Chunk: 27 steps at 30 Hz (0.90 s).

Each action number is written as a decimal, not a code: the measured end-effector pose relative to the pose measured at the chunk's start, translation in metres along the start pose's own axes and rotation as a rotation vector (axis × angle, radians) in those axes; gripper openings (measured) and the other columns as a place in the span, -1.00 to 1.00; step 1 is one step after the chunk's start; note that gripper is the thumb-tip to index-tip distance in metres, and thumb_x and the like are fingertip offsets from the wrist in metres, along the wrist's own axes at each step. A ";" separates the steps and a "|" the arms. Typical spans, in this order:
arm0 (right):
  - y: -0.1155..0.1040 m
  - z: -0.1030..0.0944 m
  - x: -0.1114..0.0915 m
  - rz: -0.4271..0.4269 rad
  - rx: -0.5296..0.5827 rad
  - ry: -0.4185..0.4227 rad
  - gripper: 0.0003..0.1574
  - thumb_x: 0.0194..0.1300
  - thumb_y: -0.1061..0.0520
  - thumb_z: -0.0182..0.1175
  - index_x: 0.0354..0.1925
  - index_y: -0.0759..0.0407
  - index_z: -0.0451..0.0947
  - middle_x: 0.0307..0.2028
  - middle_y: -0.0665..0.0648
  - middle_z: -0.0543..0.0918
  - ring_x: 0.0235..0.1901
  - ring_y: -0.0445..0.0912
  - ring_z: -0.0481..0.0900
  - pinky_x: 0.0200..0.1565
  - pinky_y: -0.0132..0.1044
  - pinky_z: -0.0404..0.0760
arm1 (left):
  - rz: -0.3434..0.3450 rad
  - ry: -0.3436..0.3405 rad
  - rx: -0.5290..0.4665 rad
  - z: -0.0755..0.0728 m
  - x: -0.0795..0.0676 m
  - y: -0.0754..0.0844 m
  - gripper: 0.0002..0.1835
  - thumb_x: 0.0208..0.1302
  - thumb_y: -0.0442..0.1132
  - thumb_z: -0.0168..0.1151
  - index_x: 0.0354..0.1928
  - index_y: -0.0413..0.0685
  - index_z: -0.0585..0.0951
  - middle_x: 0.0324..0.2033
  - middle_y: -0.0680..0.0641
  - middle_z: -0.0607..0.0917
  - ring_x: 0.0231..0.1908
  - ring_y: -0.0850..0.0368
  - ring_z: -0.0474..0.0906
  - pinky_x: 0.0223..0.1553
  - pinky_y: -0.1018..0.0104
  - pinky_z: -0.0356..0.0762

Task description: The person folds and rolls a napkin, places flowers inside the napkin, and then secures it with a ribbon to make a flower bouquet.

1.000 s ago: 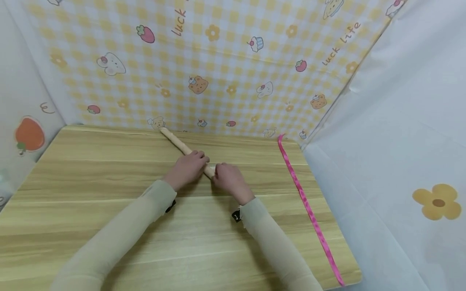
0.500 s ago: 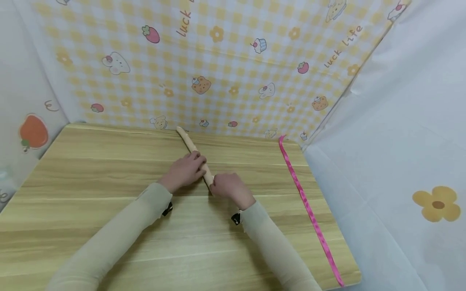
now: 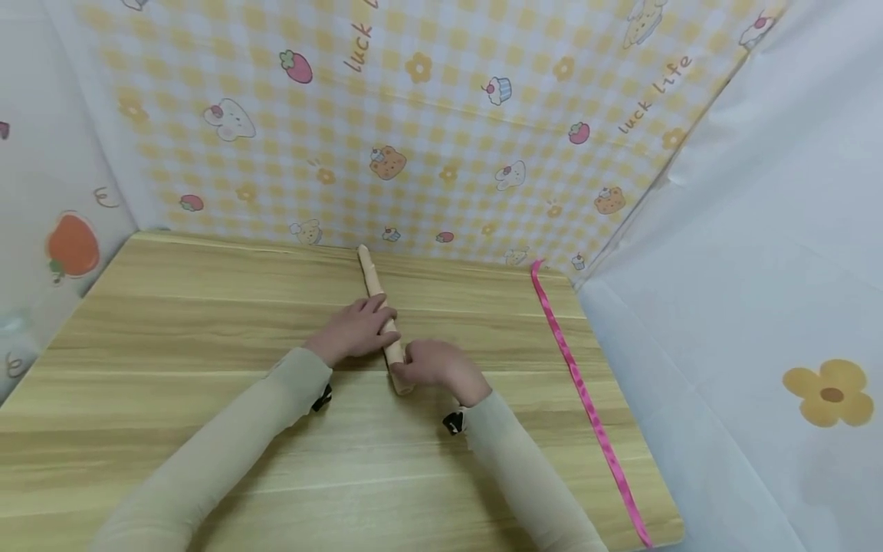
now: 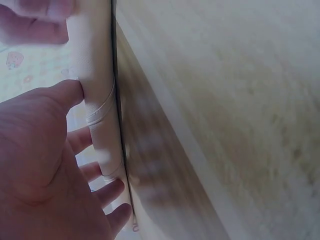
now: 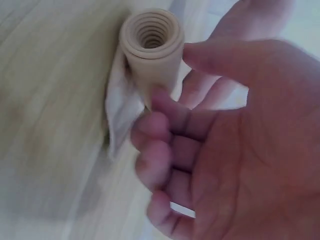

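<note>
A beige sheet rolled into a long tube lies on the wooden board, running from its back edge toward the person. Across the middle of this rolled sheet rests my left hand; in the left wrist view its thumb and fingertips touch the roll. My right hand pinches the near end between thumb and forefinger, its other fingers bent. Spiral layers show at the open end of the roll in the right wrist view. A loose flap hangs beside that end.
On the right of the wooden board, a pink ribbon stretches from the back edge to the front corner. A yellow checked cloth rises behind the board. White sheeting borders the right side.
The rolled sheet has turned from a slant to nearly straight toward the person. Its far end has moved right, its near end closer. My right hand has come slightly nearer with it.
</note>
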State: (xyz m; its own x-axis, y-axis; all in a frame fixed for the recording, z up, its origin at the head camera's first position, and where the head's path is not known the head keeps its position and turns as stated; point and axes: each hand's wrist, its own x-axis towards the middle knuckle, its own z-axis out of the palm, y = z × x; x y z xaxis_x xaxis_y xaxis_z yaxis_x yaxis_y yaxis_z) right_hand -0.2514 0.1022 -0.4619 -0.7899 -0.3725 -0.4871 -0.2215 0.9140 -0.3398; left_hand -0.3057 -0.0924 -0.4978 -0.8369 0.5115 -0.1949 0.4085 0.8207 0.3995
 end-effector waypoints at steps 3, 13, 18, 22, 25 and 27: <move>-0.003 -0.002 0.001 -0.012 -0.027 0.011 -0.43 0.58 -0.28 0.17 -0.53 -0.05 0.53 -0.63 -0.10 0.38 -0.62 -0.17 0.29 -0.53 -0.27 0.29 | -0.003 -0.012 0.016 0.001 0.001 0.005 -0.35 0.66 0.20 0.01 0.59 0.04 0.39 0.70 -0.29 0.08 0.63 -0.46 0.05 0.61 -0.39 0.05; -0.019 0.009 0.001 0.011 -0.161 -0.019 -0.35 0.62 -0.26 0.11 -0.63 -0.08 0.45 -0.65 -0.10 0.39 -0.64 -0.18 0.30 -0.54 -0.28 0.33 | 0.020 0.049 0.078 0.005 0.001 0.014 -0.30 0.64 0.20 0.06 0.61 -0.03 0.37 0.67 -0.25 0.16 0.61 -0.40 0.13 0.56 -0.41 0.14; -0.019 0.011 -0.001 0.030 -0.110 -0.037 -0.42 0.63 -0.26 0.09 -0.52 -0.05 0.52 -0.57 -0.07 0.44 -0.60 -0.17 0.34 -0.50 -0.27 0.34 | 0.021 0.088 0.037 -0.001 -0.001 0.008 -0.21 0.67 0.17 0.03 0.70 -0.12 0.17 0.70 -0.32 0.03 0.62 -0.43 0.10 0.56 -0.41 0.16; -0.013 0.010 -0.002 0.042 -0.018 -0.057 -0.48 0.63 -0.23 0.09 -0.46 -0.04 0.53 -0.57 -0.07 0.42 -0.60 -0.16 0.32 -0.50 -0.27 0.31 | 0.000 0.028 0.024 -0.004 -0.004 0.004 -0.17 0.68 0.18 -0.02 0.73 -0.13 0.06 0.71 -0.32 0.00 0.66 -0.41 0.02 0.61 -0.38 0.07; -0.011 0.010 -0.003 0.026 0.034 -0.076 -0.48 0.65 -0.23 0.07 -0.44 -0.04 0.52 -0.57 -0.06 0.43 -0.60 -0.16 0.31 -0.50 -0.25 0.31 | -0.004 -0.007 0.018 -0.002 -0.007 0.003 -0.15 0.69 0.21 -0.06 0.74 -0.12 0.01 0.71 -0.31 0.03 0.67 -0.41 0.00 0.62 -0.38 0.03; -0.009 0.011 -0.003 0.001 0.057 -0.078 -0.49 0.65 -0.24 0.06 -0.43 -0.05 0.51 -0.56 -0.05 0.44 -0.59 -0.16 0.31 -0.48 -0.24 0.31 | -0.002 -0.013 0.022 -0.002 -0.009 0.002 -0.14 0.69 0.24 -0.07 0.74 -0.09 0.00 0.71 -0.30 0.04 0.67 -0.40 0.00 0.62 -0.38 0.02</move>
State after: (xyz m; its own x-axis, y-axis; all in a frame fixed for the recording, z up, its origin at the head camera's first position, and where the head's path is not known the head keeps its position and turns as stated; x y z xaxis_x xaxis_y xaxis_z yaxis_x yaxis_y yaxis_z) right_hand -0.2408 0.0938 -0.4660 -0.7428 -0.3853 -0.5476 -0.1862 0.9045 -0.3838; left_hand -0.2982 -0.0954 -0.4937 -0.8327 0.5134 -0.2075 0.4152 0.8268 0.3794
